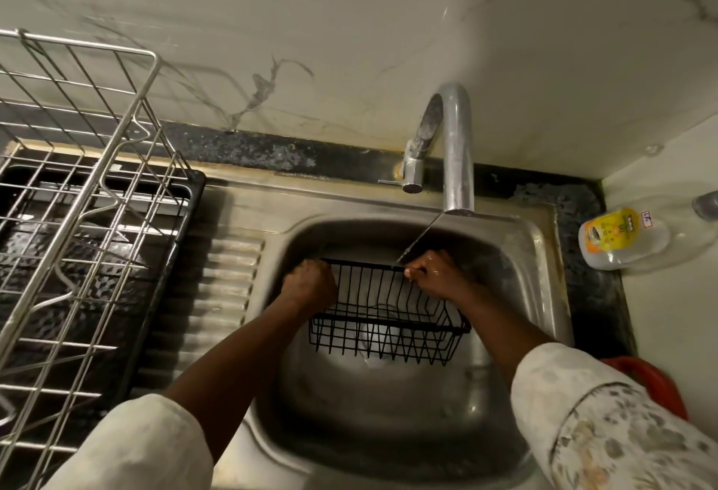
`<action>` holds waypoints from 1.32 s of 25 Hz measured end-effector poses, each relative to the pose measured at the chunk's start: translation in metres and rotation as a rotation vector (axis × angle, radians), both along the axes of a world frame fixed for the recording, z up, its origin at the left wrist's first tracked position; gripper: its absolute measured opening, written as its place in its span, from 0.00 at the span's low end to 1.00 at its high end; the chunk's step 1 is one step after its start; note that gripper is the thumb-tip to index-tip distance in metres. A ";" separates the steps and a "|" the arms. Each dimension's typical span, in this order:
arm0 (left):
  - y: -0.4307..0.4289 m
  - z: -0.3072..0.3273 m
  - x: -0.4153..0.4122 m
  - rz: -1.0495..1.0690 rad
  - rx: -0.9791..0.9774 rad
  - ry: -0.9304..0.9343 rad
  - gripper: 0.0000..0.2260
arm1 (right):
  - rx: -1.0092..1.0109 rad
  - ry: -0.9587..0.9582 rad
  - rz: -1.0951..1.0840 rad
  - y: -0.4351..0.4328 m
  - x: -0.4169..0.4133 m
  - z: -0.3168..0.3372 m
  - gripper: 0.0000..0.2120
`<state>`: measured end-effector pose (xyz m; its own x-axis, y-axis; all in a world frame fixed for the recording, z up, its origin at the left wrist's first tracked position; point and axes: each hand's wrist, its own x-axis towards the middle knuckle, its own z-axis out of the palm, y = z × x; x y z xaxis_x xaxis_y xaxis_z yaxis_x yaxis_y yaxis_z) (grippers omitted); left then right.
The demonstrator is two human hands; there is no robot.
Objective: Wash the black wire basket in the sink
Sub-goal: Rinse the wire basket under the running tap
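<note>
Over the steel sink [520, 241], the black wire basket [388, 318] hangs under the faucet [454, 147], where a thin stream meets its far rim. The left hand [311, 283] seems curled on the left rim, though blurred; the right hand [431, 270] grips the far rim.

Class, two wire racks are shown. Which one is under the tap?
The small black basket in the sink; the big silver rack stands left of it.

I only have the head cam: wide-angle, worn high, pitched steeply down over the sink [542, 241] at close range. Wall [349, 23] fills the top, forearms [225, 361] enter from the bottom edge.
</note>
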<state>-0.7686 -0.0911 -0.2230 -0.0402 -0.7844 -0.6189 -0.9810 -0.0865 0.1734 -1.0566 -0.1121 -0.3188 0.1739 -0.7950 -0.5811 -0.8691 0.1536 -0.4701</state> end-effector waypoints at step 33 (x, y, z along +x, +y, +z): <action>-0.025 -0.003 -0.027 -0.383 -0.020 0.061 0.15 | -0.102 -0.118 -0.085 -0.003 0.062 0.024 0.15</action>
